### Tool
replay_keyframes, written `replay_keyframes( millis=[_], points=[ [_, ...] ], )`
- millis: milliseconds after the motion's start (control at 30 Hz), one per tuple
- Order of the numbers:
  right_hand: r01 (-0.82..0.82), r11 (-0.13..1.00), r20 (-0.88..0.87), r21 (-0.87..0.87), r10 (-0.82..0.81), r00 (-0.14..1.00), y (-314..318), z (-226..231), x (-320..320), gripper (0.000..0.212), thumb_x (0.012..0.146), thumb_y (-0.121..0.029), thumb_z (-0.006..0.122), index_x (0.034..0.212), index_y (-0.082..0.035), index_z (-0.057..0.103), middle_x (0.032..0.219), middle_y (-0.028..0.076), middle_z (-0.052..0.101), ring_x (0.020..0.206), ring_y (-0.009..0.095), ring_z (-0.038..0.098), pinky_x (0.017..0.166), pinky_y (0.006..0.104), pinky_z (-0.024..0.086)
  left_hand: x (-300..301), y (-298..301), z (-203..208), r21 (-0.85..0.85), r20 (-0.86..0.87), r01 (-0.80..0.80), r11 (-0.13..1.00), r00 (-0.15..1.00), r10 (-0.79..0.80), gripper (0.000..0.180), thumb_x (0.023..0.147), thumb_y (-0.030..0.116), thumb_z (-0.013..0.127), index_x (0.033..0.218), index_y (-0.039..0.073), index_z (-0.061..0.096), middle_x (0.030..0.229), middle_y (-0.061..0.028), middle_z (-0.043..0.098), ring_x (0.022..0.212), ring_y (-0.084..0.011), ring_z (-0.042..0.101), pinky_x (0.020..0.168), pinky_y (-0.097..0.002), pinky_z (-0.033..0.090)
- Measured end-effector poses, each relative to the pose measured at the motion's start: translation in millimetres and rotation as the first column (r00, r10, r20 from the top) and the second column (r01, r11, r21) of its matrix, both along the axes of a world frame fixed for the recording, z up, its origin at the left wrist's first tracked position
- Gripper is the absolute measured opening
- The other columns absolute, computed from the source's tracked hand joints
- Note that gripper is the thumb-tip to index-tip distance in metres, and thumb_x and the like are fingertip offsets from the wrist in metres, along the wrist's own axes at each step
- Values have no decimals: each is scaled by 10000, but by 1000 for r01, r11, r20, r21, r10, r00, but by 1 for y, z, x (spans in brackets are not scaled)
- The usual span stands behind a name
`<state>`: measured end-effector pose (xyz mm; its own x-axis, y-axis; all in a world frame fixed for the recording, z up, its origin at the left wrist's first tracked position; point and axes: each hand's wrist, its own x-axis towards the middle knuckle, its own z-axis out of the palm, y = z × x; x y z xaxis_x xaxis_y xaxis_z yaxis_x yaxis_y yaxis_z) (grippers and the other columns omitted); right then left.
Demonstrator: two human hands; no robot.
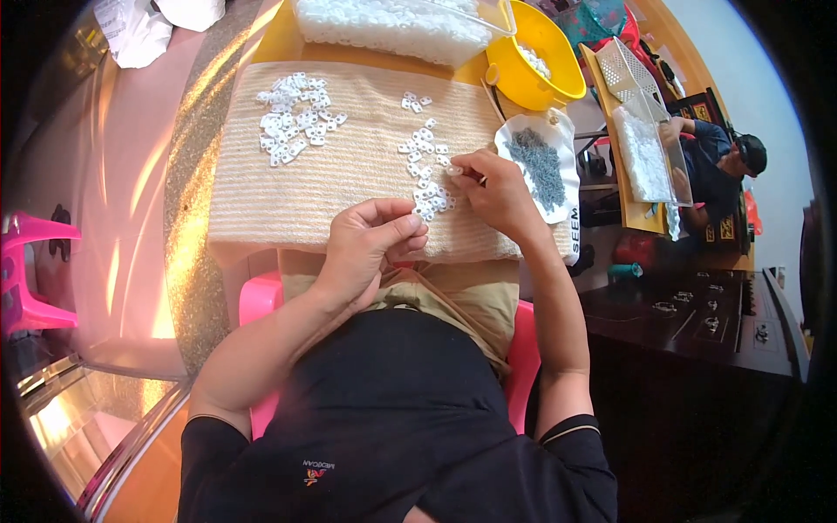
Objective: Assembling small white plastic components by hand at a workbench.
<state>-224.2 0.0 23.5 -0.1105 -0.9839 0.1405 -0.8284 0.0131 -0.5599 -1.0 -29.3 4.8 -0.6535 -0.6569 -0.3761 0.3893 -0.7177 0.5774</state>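
"While the left hand (366, 247) and right hand (503, 196) are over the striped towel (261, 199), what are the fingers doing?"

"The left pinches a white piece (418, 214) near the towel's front edge; the right's curled fingertips meet another piece (454, 171), gripped or not I can't tell."

"Others?"

"One heap (294, 120) on the towel's left."

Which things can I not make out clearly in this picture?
Head view: clear tub, far part cut off by the top edge.
Head view: white piece, partly covered by the right hand.
Head view: grey pieces, too small to tell each shape.
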Motion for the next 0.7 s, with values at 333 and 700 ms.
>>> replay_keyframes(
  millis=[333, 700],
  points=[
    [40, 991, 703, 129, -120, 701, 15, -10, -1, 215, 849, -8, 662, 1051, 42, 610, 838, 40, 641, 688, 82, 603, 619, 210, 502, 1, 1, -1, 10, 12, 18, 1000, 1000, -18, 144, 847, 13, 658, 983, -2, 614, 851, -89, 660, 729, -146, 659, 683, -254, 575],
    [68, 982, 831, 174, -183, 525, 20, -10, 2, 244, 850, -3, 658, 1086, 36, 608, 853, 57, 638, 692, 114, 618, 627, 228, 529, -1, 1, -2, 10, 20, 19, 1000, 1000, -19, 153, 846, 12, 660, 990, -4, 609, 858, -89, 655, 744, -149, 659, 701, -263, 580]
  ],
)
